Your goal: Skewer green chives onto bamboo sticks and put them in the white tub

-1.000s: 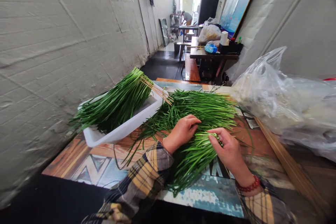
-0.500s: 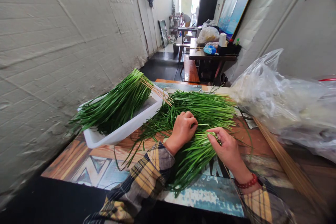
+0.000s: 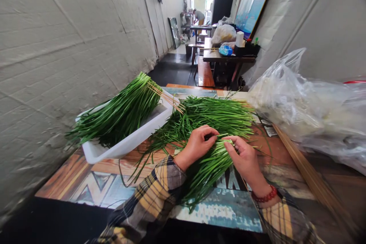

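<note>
A loose heap of green chives lies across the painted wooden table. My left hand pinches a few stalks off the heap. My right hand is closed round a small bundle of chives by its cut ends, the leaves trailing toward me. The two hands almost touch. A white tray at the left holds chives threaded on bamboo skewers.
A big clear plastic bag fills the right side. A bundle of bamboo skewers lies along the table's right edge. A white brick wall runs close on the left. Far down the aisle stand tables, a bench and a person.
My left hand has drawn back from the heap toward my right hand with a few stalks pinched. The right hand has shifted slightly left with its bundle.
</note>
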The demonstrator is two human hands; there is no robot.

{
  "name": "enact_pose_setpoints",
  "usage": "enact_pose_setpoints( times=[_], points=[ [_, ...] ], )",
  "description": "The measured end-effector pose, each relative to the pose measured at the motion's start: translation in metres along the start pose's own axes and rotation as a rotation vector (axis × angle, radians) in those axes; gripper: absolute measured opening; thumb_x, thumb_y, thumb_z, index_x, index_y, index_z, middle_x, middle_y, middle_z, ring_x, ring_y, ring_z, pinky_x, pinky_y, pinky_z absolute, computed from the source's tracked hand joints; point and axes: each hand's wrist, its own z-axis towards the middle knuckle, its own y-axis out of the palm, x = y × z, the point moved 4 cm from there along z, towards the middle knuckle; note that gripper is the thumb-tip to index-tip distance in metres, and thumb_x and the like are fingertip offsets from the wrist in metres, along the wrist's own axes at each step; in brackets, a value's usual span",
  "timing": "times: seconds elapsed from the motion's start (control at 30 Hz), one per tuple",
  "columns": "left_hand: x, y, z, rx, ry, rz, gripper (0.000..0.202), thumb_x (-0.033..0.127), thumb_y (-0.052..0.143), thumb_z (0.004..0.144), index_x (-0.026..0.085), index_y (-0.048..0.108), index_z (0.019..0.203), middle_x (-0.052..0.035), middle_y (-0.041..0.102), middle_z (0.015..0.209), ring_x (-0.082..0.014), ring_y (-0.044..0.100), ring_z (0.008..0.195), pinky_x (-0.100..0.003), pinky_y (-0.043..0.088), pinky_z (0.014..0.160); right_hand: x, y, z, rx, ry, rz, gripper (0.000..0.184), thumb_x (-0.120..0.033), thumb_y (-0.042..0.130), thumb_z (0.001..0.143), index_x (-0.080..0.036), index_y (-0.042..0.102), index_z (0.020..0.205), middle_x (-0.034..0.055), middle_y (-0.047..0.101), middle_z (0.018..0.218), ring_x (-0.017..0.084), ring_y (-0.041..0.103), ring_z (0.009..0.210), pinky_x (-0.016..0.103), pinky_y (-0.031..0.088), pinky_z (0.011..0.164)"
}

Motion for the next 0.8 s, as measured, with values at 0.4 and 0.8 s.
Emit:
enact_pose_setpoints(
  times=[0.4, 0.8],
  points=[
    [0.0085, -0.0009, -0.0008, -0.022, -0.016, -0.007, 0.014, 0.017, 0.057, 0.081, 0.014, 0.067, 0.072, -0.0031, 0.067, 0.073, -0.0129, 0.059, 0.07, -0.023, 0.044, 0.067, 0.0007, -0.0001, 0.0004, -0.001, -0.005, 0.009, 0.026, -0.04, 0.052, 0.089, -0.019, 0.065, 0.094, 0.005, 0.071, 0.086, 0.017, 0.064, 0.071, 0.027, 0.05, 0.064],
    [0.0086, -0.0014, -0.0013, -0.022, -0.011, -0.011, 0.015, 0.019, 0.056, 0.082, 0.014, 0.067, 0.072, -0.0032, 0.066, 0.073, -0.0128, 0.058, 0.07, -0.023, 0.044, 0.067, 0.001, -0.0002, -0.0001, 0.001, -0.009, -0.011, 0.026, -0.04, 0.051, 0.089, -0.02, 0.066, 0.097, 0.0045, 0.072, 0.087, 0.017, 0.065, 0.07, 0.027, 0.051, 0.064]
  ],
)
